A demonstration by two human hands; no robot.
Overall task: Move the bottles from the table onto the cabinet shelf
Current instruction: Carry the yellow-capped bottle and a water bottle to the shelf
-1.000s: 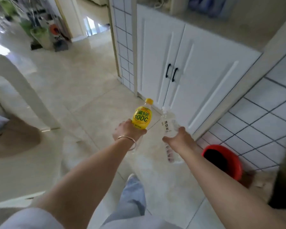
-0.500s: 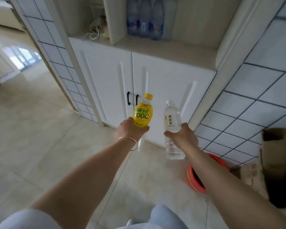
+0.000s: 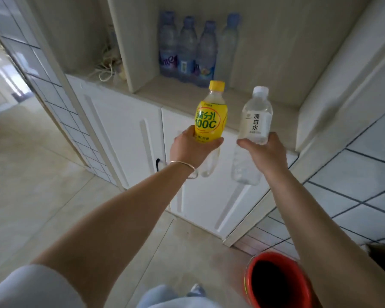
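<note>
The left hand is wrapped around the yellow bottle at its lower middle, thumb across the front under the label and the fingers hidden behind it; the clear base hangs below the hand. The bottle is upright, leaning slightly right, held in the air in front of the shelf, its yellow cap level with the shelf's front part. A thin bangle sits on that wrist. Just right of the yellow bottle, not touching it, the right hand grips the clear bottle around its middle, thumb in front, the ribbed base below the palm. It too is upright and off the shelf. At the back of the shelf stand what look like four blue bottles, blurred, in a row. Below the shelf, on the floor, is a red bucket.
</note>
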